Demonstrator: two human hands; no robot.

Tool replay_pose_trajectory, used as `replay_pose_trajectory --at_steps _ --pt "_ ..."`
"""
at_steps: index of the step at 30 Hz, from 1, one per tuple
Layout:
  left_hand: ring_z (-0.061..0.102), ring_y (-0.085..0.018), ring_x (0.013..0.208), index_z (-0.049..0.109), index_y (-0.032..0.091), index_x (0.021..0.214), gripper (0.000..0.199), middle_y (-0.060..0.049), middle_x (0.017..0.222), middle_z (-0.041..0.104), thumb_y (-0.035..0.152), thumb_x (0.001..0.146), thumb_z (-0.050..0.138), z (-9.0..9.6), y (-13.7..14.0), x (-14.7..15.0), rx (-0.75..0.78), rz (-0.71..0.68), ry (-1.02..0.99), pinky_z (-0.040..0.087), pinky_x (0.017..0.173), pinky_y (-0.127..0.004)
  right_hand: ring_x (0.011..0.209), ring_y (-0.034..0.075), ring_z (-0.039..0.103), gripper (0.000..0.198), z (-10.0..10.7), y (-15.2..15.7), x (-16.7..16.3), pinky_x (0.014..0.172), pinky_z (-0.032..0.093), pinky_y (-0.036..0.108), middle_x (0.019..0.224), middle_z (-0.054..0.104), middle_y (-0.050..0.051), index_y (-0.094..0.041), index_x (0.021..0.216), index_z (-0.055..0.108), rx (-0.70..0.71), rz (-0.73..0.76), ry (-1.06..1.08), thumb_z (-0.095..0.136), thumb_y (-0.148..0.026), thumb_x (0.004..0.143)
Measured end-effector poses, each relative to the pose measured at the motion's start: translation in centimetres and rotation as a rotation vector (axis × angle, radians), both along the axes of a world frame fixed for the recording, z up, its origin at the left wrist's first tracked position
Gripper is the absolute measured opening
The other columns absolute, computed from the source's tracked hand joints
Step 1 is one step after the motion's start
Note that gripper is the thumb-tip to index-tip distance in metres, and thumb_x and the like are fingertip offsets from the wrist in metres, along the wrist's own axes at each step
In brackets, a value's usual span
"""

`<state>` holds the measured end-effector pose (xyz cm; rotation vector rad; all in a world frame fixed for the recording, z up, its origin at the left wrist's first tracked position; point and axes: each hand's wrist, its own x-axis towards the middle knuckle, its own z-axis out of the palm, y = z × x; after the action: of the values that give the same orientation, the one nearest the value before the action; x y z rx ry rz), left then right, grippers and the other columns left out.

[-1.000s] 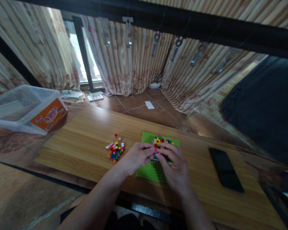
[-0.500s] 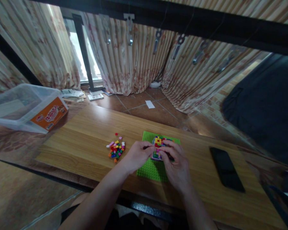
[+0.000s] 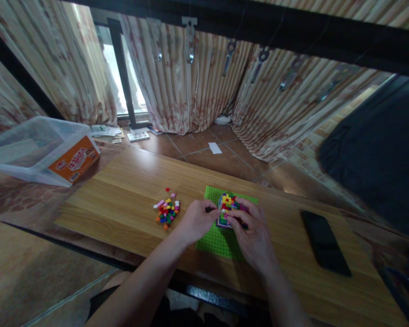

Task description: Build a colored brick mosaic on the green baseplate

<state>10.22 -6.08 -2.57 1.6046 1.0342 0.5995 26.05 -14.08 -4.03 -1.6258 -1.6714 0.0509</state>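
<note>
A block of small multicoloured toy bricks [image 3: 226, 200] rests on a green studded baseplate [image 3: 218, 243] on the wooden table. My left hand [image 3: 195, 223] is at the block's left side, thumb and index finger closed together against its edge. From the right, my right hand [image 3: 255, 236] curls over the block, with thumb and fingertips pressed on its top bricks. The right fingers hide part of the block, and any loose brick between the fingertips is too small to make out. Left of my left hand lies a pile of loose bricks [image 3: 167, 211].
A black phone [image 3: 325, 243] lies on the right of the wooden table [image 3: 122, 195]. At the far left stands a clear plastic bin [image 3: 30, 159] with an orange label. Papers [image 3: 105, 131] lie beyond the table, before curtains [image 3: 204, 91]. A dark bar crosses overhead.
The view has shifted slightly, so the scene sits a little further right. My right fingers have moved slightly over the block; both hands stay at it.
</note>
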Motion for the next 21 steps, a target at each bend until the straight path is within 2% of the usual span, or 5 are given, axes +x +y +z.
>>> replay_pose_trajectory --at_steps 5,11,21 --pt "0.052 -0.013 0.061 0.072 0.013 0.073 0.021 0.0 0.064 0.063 0.027 0.079 0.057 -0.3 0.0 0.4 0.015 0.011 0.066 0.036 0.058 -0.025 0.116 0.027 0.054 0.014 0.0 0.1 -0.3 0.097 0.046 0.052 0.124 0.061 0.007 -0.027 0.089 0.073 -0.013 -0.034 -0.001 0.061 -0.035 0.09" --pt "0.051 -0.013 0.06 0.073 0.014 0.074 0.021 0.0 0.063 0.063 0.029 0.079 0.059 -0.5 -0.1 0.9 0.005 0.019 0.066 0.035 0.057 -0.024 0.114 0.027 0.055 0.013 0.5 0.1 -0.9 0.098 0.044 0.052 0.12 0.063 0.007 -0.026 0.086 0.072 -0.023 -0.09 0.094 0.062 -0.034 0.088" --pt "0.051 -0.013 0.06 0.073 0.013 0.074 0.019 0.0 0.063 0.062 0.025 0.08 0.06 0.1 -0.3 1.0 0.002 0.043 0.089 0.035 0.059 -0.025 0.112 0.026 0.058 0.013 0.3 0.4 -1.1 0.099 0.043 0.051 0.118 0.062 0.008 -0.024 0.091 0.071 0.016 -0.134 0.257 0.063 -0.034 0.087"
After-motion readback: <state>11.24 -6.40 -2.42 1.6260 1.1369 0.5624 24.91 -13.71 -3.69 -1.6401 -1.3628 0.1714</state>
